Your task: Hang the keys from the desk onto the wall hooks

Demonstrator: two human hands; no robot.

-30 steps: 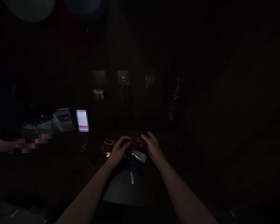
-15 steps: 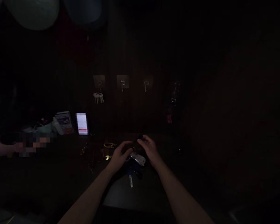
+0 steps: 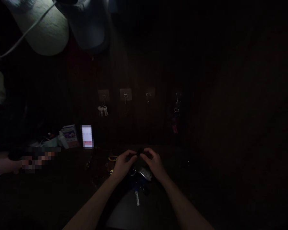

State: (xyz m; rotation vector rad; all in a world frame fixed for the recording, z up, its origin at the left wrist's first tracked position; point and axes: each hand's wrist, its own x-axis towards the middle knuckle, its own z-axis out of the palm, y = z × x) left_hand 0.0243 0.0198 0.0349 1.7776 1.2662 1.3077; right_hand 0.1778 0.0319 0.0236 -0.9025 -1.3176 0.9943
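Dark object (image 3: pixel 140 151) in our grip, just beyond a silver fob (image 3: pixel 145 173)

We pinch it between our left hand (image 3: pixel 123 162) and our right hand (image 3: pixel 153 160), thumbs and fingers closed on it from either side; it is too dim for us to tell what it is. Nearer to us on the table (image 3: pixel 124 215) lie the fob, a metal ring (image 3: pixel 132 172) and a key (image 3: pixel 137 198). A yellow loop (image 3: pixel 112 157) shows just beside our left hand. On the wall (image 3: pixel 138 111) beyond, a bunch of keys (image 3: pixel 103 111) hangs from the leftmost hook (image 3: pixel 104 96). To our left, a lit screen (image 3: pixel 87 136) stands beside a box (image 3: pixel 70 136), and another person's arm (image 3: pixel 4 163) comes in at the edge of view.
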